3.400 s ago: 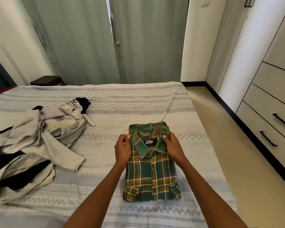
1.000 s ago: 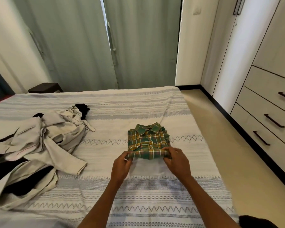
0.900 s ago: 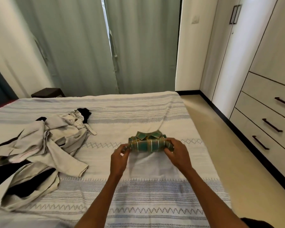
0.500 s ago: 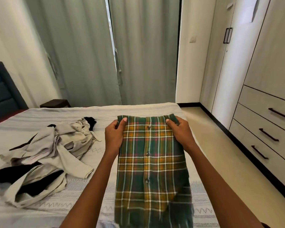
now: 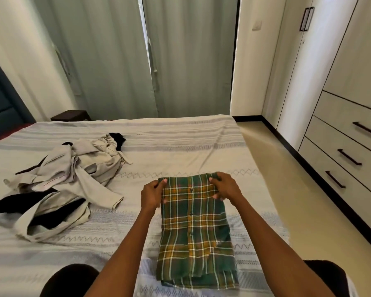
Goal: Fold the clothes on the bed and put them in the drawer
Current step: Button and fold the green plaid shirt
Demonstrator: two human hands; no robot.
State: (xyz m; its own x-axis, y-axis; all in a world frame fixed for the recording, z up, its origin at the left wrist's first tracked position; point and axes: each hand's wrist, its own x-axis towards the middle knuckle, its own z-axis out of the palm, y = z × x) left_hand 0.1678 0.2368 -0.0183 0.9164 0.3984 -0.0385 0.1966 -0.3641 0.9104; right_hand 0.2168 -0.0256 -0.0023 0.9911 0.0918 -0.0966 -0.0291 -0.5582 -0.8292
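Observation:
A green and yellow plaid shirt [image 5: 195, 234] lies lengthwise on the striped bedspread [image 5: 180, 146], its button row facing up. My left hand [image 5: 151, 195] grips its far left corner. My right hand [image 5: 224, 186] pinches its far right corner. Left of it sits a crumpled heap of beige clothes [image 5: 73, 168] mixed with black garments [image 5: 19, 200]. Closed drawers [image 5: 347, 146] with dark handles line the right wall.
Beige floor [image 5: 276, 168] runs between the bed and the drawers. Green curtains [image 5: 159, 61] hang behind the bed. A dark nightstand [image 5: 70, 115] and a blue headboard [image 5: 2, 99] stand at the far left. My knees show at the bottom edge.
Both hands lifted the folded shirt by its near edge, it opened out long, and they have now brought it down onto the bed. The clothes heap has not moved.

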